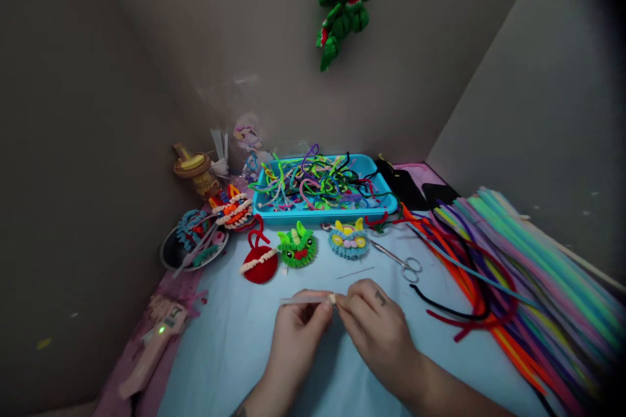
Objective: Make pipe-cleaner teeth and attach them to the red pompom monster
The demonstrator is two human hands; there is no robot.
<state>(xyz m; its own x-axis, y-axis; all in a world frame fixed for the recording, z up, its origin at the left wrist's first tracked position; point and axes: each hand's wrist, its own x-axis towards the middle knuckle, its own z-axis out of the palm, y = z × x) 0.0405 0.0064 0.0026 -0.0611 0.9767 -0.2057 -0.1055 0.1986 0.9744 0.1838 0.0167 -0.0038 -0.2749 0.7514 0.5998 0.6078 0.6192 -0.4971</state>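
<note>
My left hand [299,326] and my right hand [372,326] meet over the pale blue table top [235,345], fingertips pinched together on a thin white pipe cleaner [306,300] that sticks out to the left. Both hands are closed on it. Just beyond them lie a red fuzzy ornament [259,263], a green fuzzy face [297,247] and a blue fuzzy face [349,240]. A pair of scissors [398,260] lies to the right of the hands.
A blue tray [323,214] of tangled pipe cleaners stands at the back. A big sheaf of long coloured pipe cleaners [518,260] runs along the right. A dish with crafts [195,244] and a glue gun [156,339] sit left. A green ornament [345,0] hangs on the wall.
</note>
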